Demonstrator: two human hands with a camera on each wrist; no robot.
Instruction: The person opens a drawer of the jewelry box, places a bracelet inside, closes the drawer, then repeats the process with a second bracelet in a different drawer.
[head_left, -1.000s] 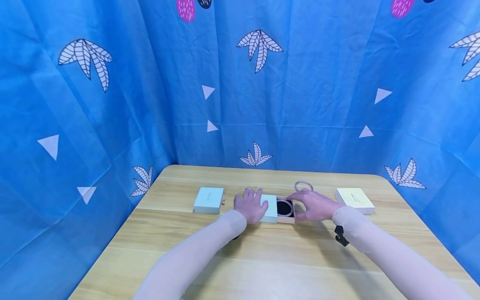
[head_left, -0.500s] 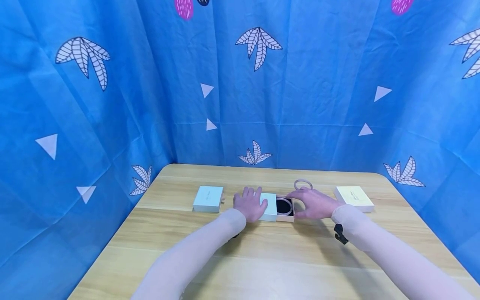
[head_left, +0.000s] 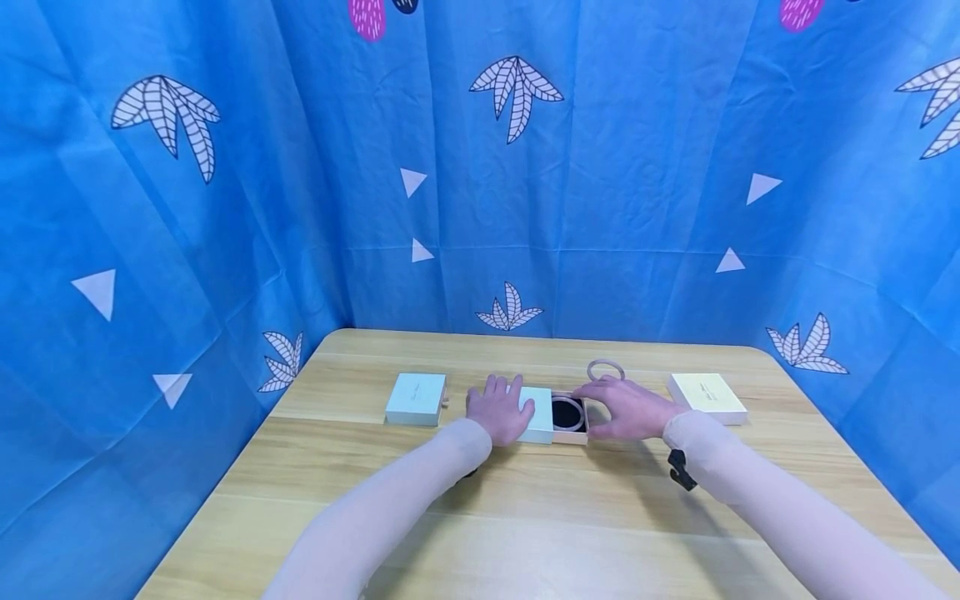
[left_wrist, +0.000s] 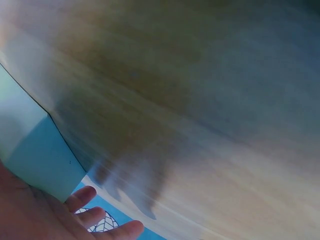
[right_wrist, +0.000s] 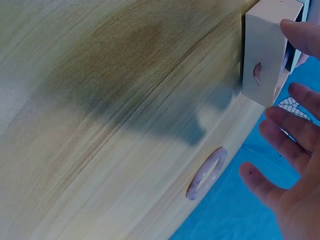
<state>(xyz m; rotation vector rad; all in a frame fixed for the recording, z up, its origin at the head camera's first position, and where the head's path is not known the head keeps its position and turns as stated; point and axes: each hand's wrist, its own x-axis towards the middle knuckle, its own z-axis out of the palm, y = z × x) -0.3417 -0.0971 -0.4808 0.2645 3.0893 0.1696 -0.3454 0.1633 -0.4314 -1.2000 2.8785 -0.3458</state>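
Observation:
A pale green drawer box (head_left: 538, 417) lies mid-table, its pink drawer (head_left: 570, 438) slid partly out to the right. Inside the drawer, a pale purple bangle (head_left: 579, 421) rests on black lining. My left hand (head_left: 498, 410) lies flat on the box's top, fingers spread. At the drawer's right end, my right hand (head_left: 632, 410) holds its edges between thumb and fingertip; other fingers stay loose. The right wrist view shows the drawer's end face (right_wrist: 267, 55) with a small ribbon pull (right_wrist: 256, 74). Behind my right hand, a second bangle (head_left: 606, 363) lies on the table.
Another pale green box (head_left: 417, 398), closed, sits left of my left hand. A pale yellow box (head_left: 708, 397) lies beyond my right wrist. The wooden table (head_left: 555, 525) ends at a blue patterned curtain (head_left: 637, 208) behind.
The view tilts very slightly. Both hands, the partly drawn-out drawer and the bangles keep their places.

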